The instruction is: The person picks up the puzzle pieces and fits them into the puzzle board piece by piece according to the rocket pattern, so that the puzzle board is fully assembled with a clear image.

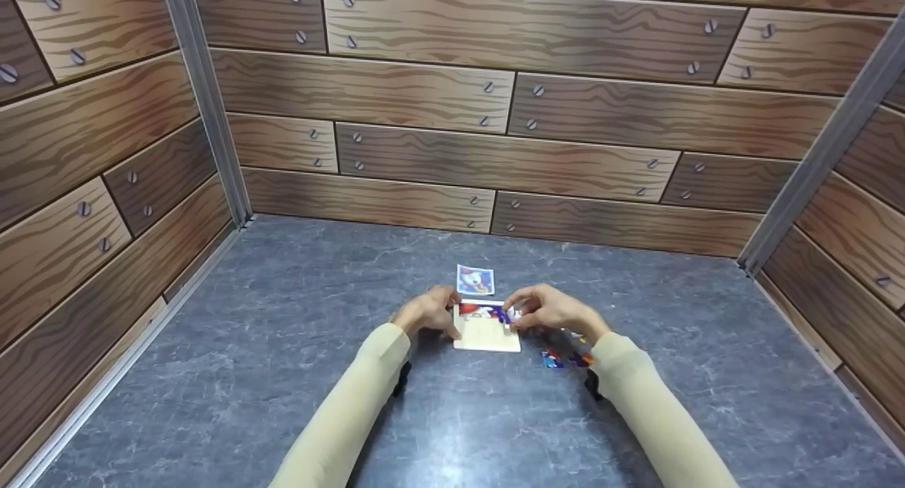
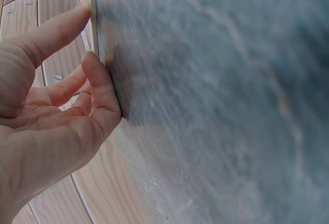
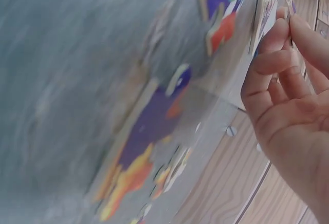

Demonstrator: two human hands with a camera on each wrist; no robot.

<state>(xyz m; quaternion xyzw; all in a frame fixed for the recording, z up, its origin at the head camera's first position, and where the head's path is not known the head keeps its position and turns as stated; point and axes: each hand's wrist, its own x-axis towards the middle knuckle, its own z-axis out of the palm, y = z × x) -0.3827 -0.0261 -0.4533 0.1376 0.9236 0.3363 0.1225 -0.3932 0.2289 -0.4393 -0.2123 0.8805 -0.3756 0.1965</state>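
Note:
A shallow wooden jigsaw puzzle tray (image 1: 488, 338) lies on the table, with red, white and purple pieces along its far side. My left hand (image 1: 428, 311) holds the tray's left edge, thumb at the near part and curled fingers farther back. Over the tray's right side, my right hand (image 1: 555, 311) pinches a small puzzle piece (image 3: 292, 8) between thumb and fingertips, tilted up on its edge. The piece's printed face is mostly hidden in the right wrist view. Just behind the tray is a picture card (image 1: 475, 281) with a white figure on blue.
Several loose puzzle pieces (image 1: 552, 359) lie on the table by the right wrist. One large purple and orange piece (image 3: 154, 124) shows close up in the right wrist view. Wood-patterned panels (image 1: 410, 148) wall the grey marbled table (image 1: 283, 375) at the back and sides.

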